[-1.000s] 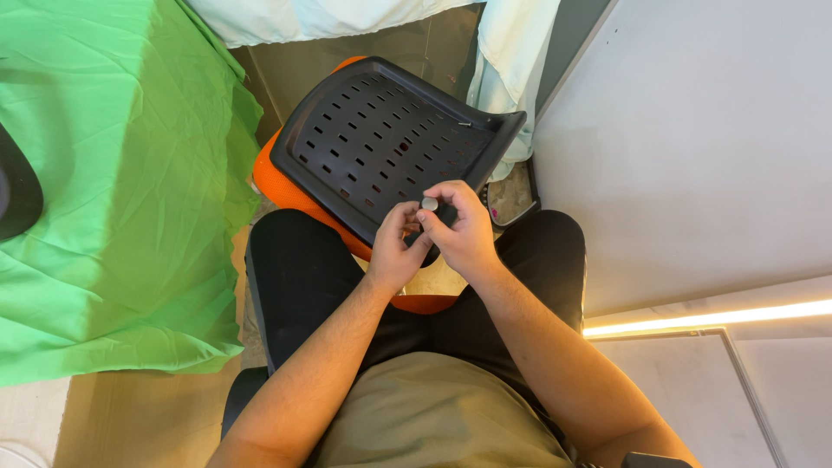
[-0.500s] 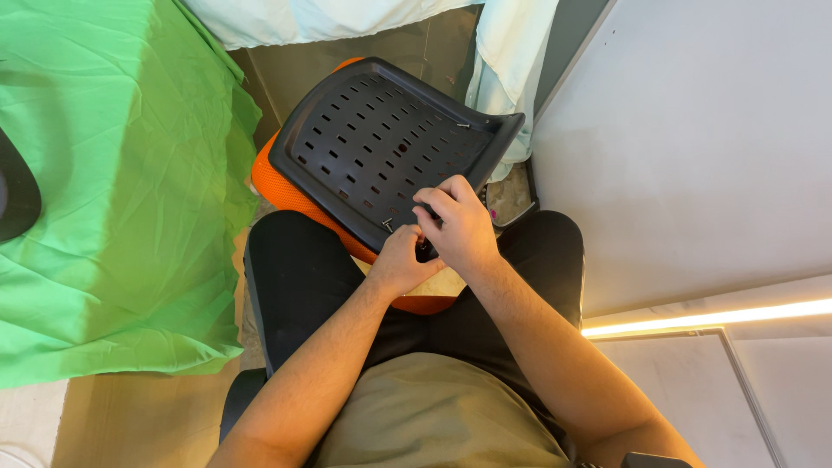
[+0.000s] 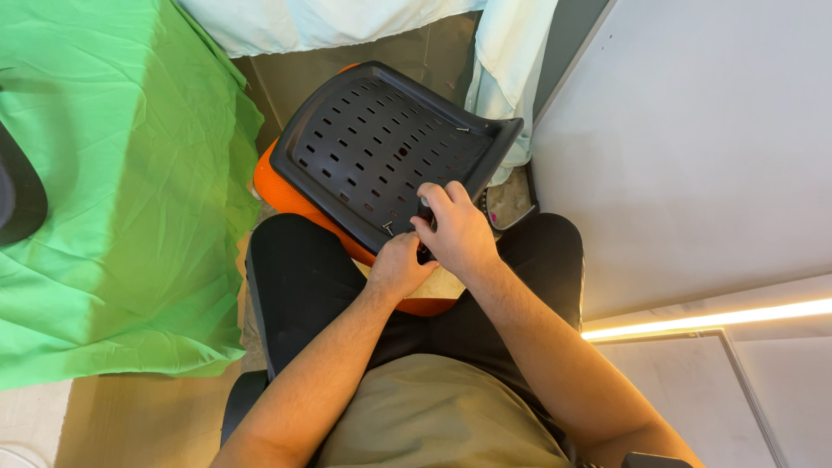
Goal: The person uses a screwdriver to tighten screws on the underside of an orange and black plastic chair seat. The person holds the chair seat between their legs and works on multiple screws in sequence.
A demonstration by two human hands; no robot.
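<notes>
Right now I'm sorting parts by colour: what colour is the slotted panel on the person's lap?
Black. The slotted panel shows clearly in the head view, resting on an orange cushion.

Both forearms reach forward, converging. Left hand [image 3: 400, 264] curled, fingers bent. Right hand [image 3: 457, 232] above it, fingers pinched together.

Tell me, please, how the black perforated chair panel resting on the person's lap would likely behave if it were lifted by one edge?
The black perforated panel looks like rigid moulded plastic, so it would probably stay stiff rather than flop. Its many slots suggest it is fairly light for its size. Curved and propped on the orange cushion, it may rock or slide unless both the left hand and right hand steady it.
</notes>
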